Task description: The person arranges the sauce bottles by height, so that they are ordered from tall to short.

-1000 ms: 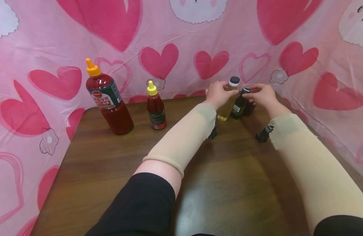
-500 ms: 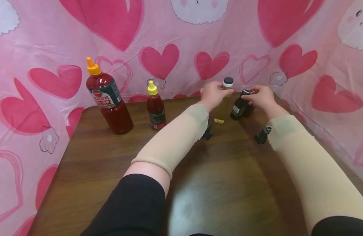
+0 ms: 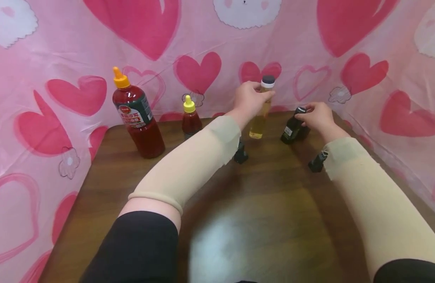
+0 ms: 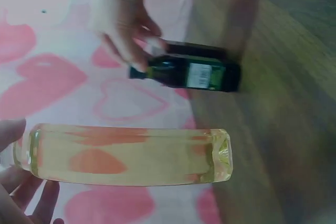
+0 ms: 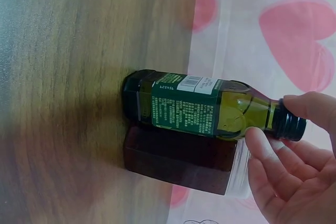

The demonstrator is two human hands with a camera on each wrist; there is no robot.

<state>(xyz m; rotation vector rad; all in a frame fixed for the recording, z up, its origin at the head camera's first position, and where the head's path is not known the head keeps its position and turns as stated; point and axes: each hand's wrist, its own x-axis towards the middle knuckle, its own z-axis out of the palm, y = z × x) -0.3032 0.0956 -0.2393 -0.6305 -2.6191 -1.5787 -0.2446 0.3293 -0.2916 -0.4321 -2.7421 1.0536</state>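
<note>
The fingers (image 4: 48, 200) of the left hand (image 3: 248, 99) are being pinched about the neck of a smooth, transparent, black-capped bottle of pale yellow liquid (image 3: 260, 120); whether its base is being borne by the table (image 3: 274, 220) cannot be told. The neck of a green, flat-sided bottle (image 5: 184, 103) is being pinched by the right hand (image 3: 319, 117). Just beside it, a dark, angular jar (image 5: 178, 156) is being partly hidden. Further left, a large red, orange-tipped bottle (image 3: 143, 125) and a smaller yellow-tipped bottle (image 3: 191, 122) are being supported upright on glossy wood grain. Creased pink heart-print cloth (image 3: 295, 43) is being hung behind.
</note>
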